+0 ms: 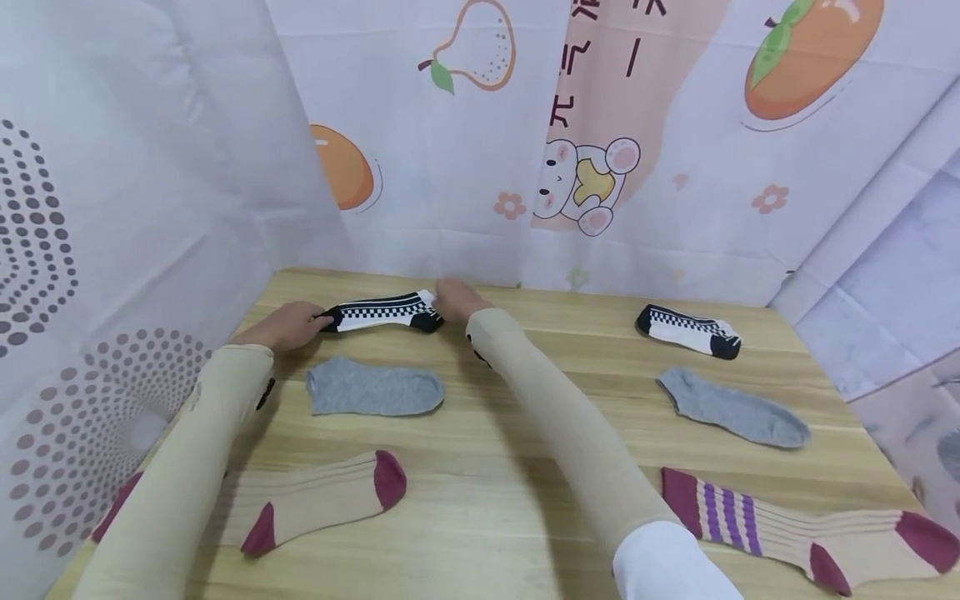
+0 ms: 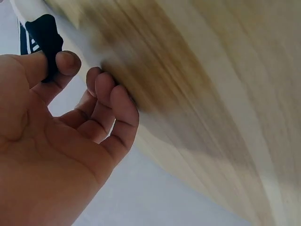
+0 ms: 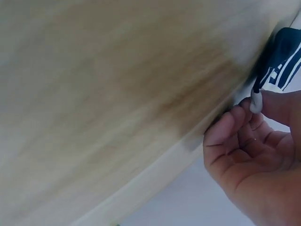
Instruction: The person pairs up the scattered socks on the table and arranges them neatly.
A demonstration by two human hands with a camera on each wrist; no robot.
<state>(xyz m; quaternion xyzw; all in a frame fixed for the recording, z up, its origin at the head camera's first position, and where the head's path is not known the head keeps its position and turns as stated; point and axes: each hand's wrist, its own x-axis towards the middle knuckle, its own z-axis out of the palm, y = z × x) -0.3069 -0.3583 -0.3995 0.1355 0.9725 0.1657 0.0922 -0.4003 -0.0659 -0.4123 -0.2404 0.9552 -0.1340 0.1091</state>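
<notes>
"What carries everything?"
"A table [image 1: 465,517], pale and wood-grained."
"What lies on it?"
"Right side, far to near: a checkered sock [image 1: 684,328], a grey sock [image 1: 731,408], a cream-and-burgundy sock [image 1: 795,529]. Left: a second grey sock [image 1: 375,389], a second cream-and-burgundy sock [image 1: 322,496]. Whether a second checkered sock [image 1: 382,313] touches the wood is unclear."

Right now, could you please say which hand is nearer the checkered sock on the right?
Right. The right hand is left of that sock, pinching the other checkered sock; the left hand is farther left, pinching its left end.
</notes>
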